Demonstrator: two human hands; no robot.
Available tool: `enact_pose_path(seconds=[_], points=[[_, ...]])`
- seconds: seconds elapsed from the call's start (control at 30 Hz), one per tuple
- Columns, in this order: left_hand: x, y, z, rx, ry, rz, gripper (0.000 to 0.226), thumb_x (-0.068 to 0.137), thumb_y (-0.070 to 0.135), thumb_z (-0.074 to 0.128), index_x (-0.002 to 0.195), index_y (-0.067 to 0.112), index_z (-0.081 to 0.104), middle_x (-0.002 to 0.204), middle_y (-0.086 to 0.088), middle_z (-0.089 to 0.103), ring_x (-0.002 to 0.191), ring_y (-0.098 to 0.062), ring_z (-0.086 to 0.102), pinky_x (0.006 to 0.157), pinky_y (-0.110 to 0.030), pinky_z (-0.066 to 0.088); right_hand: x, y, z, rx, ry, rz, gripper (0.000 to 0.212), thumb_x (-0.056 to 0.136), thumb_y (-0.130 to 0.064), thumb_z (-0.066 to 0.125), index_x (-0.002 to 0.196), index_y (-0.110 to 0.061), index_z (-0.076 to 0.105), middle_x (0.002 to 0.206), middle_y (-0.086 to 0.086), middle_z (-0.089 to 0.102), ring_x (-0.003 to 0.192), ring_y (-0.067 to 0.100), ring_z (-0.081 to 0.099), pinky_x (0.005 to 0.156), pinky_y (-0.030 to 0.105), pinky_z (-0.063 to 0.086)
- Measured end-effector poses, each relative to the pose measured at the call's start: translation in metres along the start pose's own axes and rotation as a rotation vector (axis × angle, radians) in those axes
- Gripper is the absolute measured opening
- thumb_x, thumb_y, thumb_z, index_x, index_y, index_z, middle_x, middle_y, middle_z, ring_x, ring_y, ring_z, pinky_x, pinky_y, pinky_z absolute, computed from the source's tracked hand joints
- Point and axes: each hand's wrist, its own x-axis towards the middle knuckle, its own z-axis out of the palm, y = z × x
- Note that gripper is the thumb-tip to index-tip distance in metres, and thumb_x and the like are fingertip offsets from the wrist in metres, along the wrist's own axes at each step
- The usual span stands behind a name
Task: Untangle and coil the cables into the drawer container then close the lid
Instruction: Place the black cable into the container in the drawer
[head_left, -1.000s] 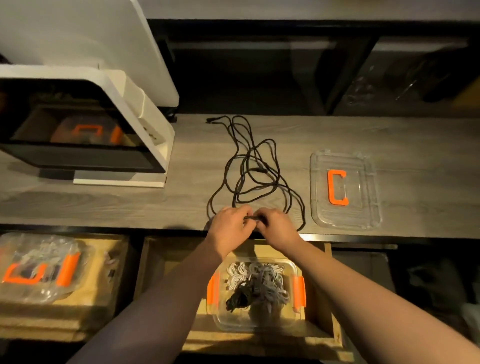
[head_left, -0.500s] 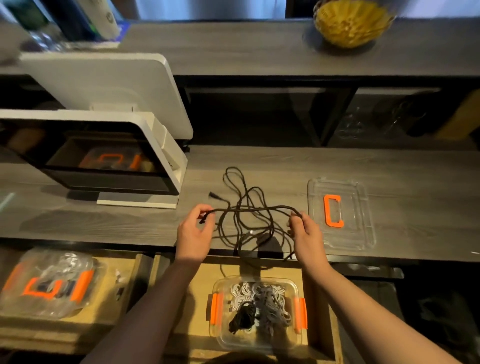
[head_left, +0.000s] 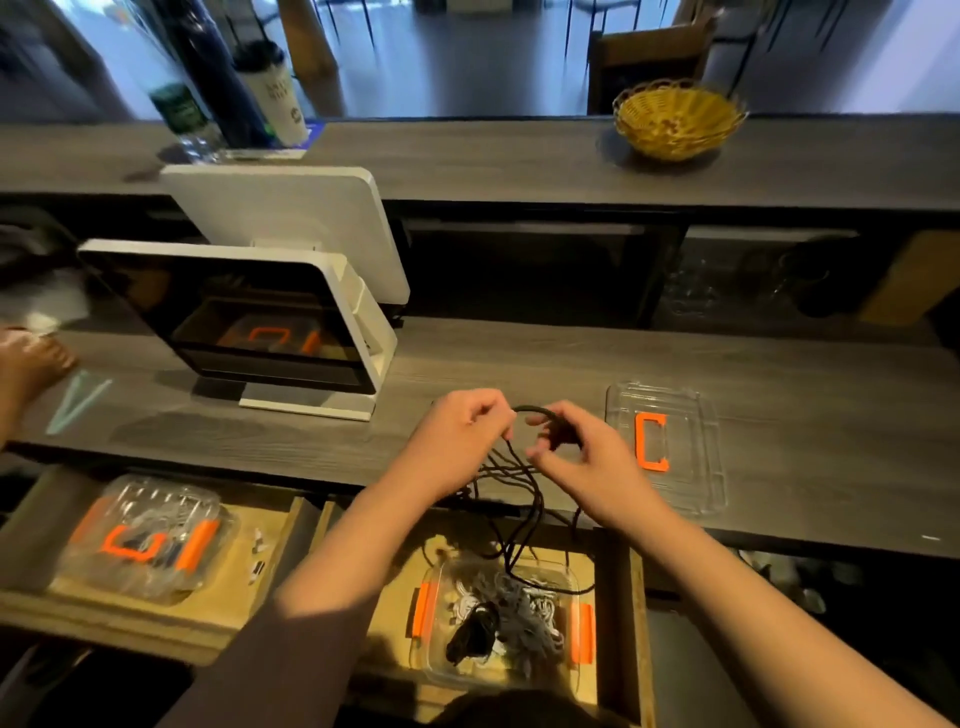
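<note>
Both hands work over the near edge of the grey counter (head_left: 519, 364): the left hand (head_left: 460, 441) pinches the black cable (head_left: 511, 478) and the right hand (head_left: 582, 457) curls round a loop of it, with loose strands hanging past the edge into the open drawer (head_left: 618, 597). One clear container (head_left: 563, 670) with two orange clips sits there directly below, already holding grey, white and black cords. Its lid (head_left: 696, 457) lies flat on the counter just right of the right hand, near the edge. One white screen terminal (head_left: 291, 322) stands to the left, with bare counter between it and the hands. One second lidded container (head_left: 145, 540) sits in the left drawer. One yellow basket (head_left: 675, 119) rests on the upper shelf.
</note>
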Motion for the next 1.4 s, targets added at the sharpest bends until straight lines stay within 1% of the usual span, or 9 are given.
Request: enact_pose_path(seconds=[0.07,0.23,0.37,0.6,0.73,0.9,1.03,1.3,1.4], points=[[-0.008,0.009,0.004,-0.035,0.006,0.047,0.032,0.097,0.036,0.049,0.068,0.026,0.059,0.063,0.004,0.05,0.06,-0.015,0.046,0.062,-0.033,0.038,-0.007,-0.022,-0.003,0.057,-0.034,-0.066,0.005,0.094,-0.028,0.062,0.093,-0.025,0.066,0.072,-0.01,0.059,0.065,0.005,0.054,0.06,0.022,0.045],[-0.037,-0.013,0.015,-0.249,0.367,-0.07,0.049,0.105,0.04,0.042,0.06,0.021,0.046,0.056,0.006,0.042,0.054,-0.009,0.041,0.057,-0.027,0.033,-0.03,-0.046,-0.013,0.371,0.115,-0.103,0.039,0.102,-0.019,0.049,0.064,-0.027,0.054,0.055,-0.01,0.044,0.053,0.007,0.04,0.052,0.025,0.034],[-0.057,-0.047,0.028,-0.312,0.363,-0.234,0.049,0.099,0.054,0.034,0.069,0.018,0.049,0.073,0.006,0.056,0.085,-0.015,0.056,0.085,-0.031,0.04,-0.045,-0.042,-0.02,0.433,0.193,-0.087,0.046,0.104,-0.021,0.046,0.058,-0.027,0.052,0.054,-0.008,0.041,0.053,0.009,0.038,0.051,0.027,0.03],[-0.05,0.001,0.013,-0.423,0.359,-0.124,0.044,0.105,0.047,0.035,0.07,0.02,0.039,0.058,0.008,0.035,0.058,-0.008,0.035,0.067,-0.029,0.034,-0.049,-0.016,-0.018,0.213,0.125,0.141,0.029,0.102,-0.034,0.044,0.089,-0.021,0.067,0.067,-0.002,0.054,0.066,0.017,0.051,0.067,0.047,0.046],[-0.043,0.03,0.011,-0.258,0.204,-0.079,0.043,0.104,0.047,0.039,0.07,0.022,0.046,0.061,0.01,0.039,0.059,-0.009,0.039,0.067,-0.029,0.038,-0.054,-0.043,-0.023,0.22,0.041,-0.021,0.045,0.089,-0.058,0.041,0.103,-0.024,0.066,0.081,0.002,0.066,0.073,0.016,0.062,0.072,0.032,0.052],[-0.042,0.034,0.021,-0.239,0.115,-0.059,0.049,0.104,0.054,0.035,0.068,0.022,0.048,0.059,0.012,0.042,0.059,-0.008,0.041,0.067,-0.029,0.037,-0.048,-0.058,-0.032,0.213,0.096,-0.125,0.019,0.098,-0.027,0.055,0.089,-0.017,0.067,0.058,-0.017,0.056,0.055,-0.001,0.051,0.057,0.019,0.039],[-0.055,0.006,0.037,-0.224,0.06,-0.129,0.06,0.089,0.079,0.037,0.06,0.028,0.047,0.057,0.011,0.042,0.059,-0.013,0.043,0.065,-0.03,0.036,-0.056,-0.057,-0.041,0.321,0.169,-0.151,0.023,0.098,-0.027,0.052,0.088,-0.012,0.065,0.056,-0.009,0.048,0.052,0.005,0.042,0.049,0.021,0.035],[-0.059,-0.016,0.05,-0.204,0.256,-0.167,0.042,0.099,0.045,0.051,0.064,0.024,0.042,0.053,0.013,0.032,0.052,-0.006,0.032,0.054,-0.027,0.026,-0.051,-0.037,-0.054,0.315,0.311,0.017,0.022,0.1,-0.021,0.05,0.087,-0.017,0.067,0.058,-0.002,0.046,0.051,0.012,0.041,0.05,0.031,0.035],[-0.053,-0.004,0.04,-0.171,0.239,-0.135,0.047,0.101,0.038,0.055,0.058,0.026,0.039,0.048,0.015,0.03,0.048,-0.005,0.029,0.051,-0.023,0.024,-0.045,-0.026,-0.055,0.053,0.278,0.144,0.022,0.1,-0.014,0.049,0.114,-0.024,0.063,0.079,-0.008,0.058,0.062,0.005,0.05,0.058,0.027,0.043]])
